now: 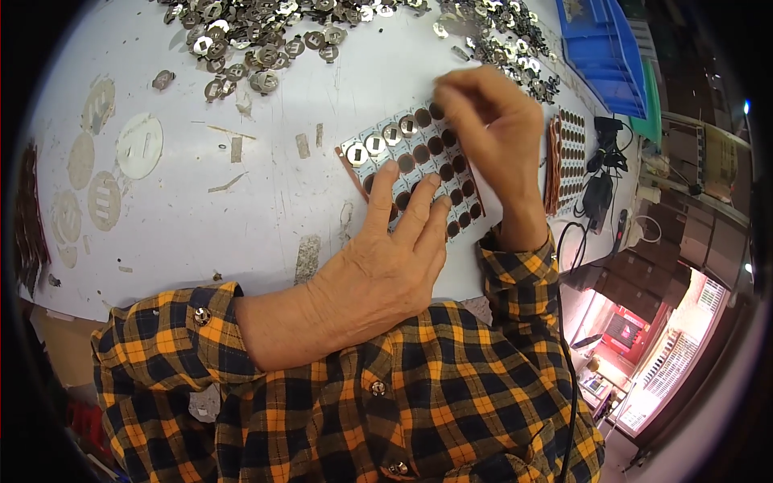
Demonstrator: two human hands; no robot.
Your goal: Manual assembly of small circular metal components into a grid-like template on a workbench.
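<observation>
A light-blue circuit board panel (422,154) with rows of dark round spots lies tilted on the white table before me. Along its far row, several spots at the left end carry shiny round slotted metal clips (374,145). My left hand (378,270) rests on the panel with fingers stretched and slightly apart, covering part of the lower left rows. Over the panel's far right corner is my right hand (499,121), thumb and fingers pinched together. Whatever may be between those fingertips is hidden.
A heap of round metal clips (266,48) spreads across the far side. Smaller metal parts (515,48) lie far right, near a blue bin (600,48). Stacked panels (570,153) and a black adapter with cables (597,193) sit at right. More stacked boards (31,225) lie far left.
</observation>
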